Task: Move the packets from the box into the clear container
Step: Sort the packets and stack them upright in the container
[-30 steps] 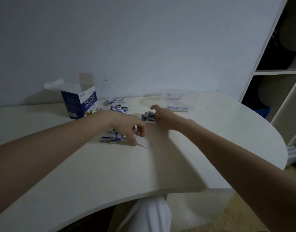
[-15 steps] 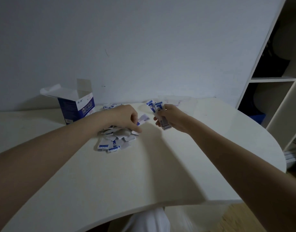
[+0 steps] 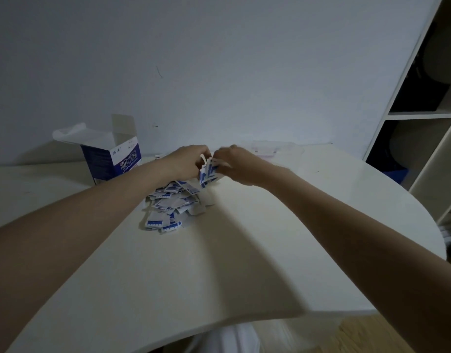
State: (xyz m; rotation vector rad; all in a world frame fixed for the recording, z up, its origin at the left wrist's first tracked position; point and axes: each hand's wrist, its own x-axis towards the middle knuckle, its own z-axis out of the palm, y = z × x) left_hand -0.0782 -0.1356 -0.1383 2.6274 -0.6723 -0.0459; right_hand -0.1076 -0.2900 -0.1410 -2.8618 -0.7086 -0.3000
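A heap of small white-and-blue packets (image 3: 172,206) lies on the white table (image 3: 219,263). Just above its far end my right hand (image 3: 235,163) grips a bunch of packets (image 3: 208,173). My left hand (image 3: 187,160) meets it there and pinches a single packet at the bunch's top. The open blue-and-white box (image 3: 112,159) stands at the back left. The clear container (image 3: 272,150) sits at the back against the wall, just beyond my right hand; its inside is hard to make out.
A white shelf unit (image 3: 423,115) with dark things in it rises at the right past the table's rounded edge. The wall runs close behind the table. My light-clothed lap (image 3: 232,338) shows below the near edge.
Both hands rose off the table and came together. The right hand lifted its bunch of packets. The left hand picked one packet from the heap and brought it to the bunch.
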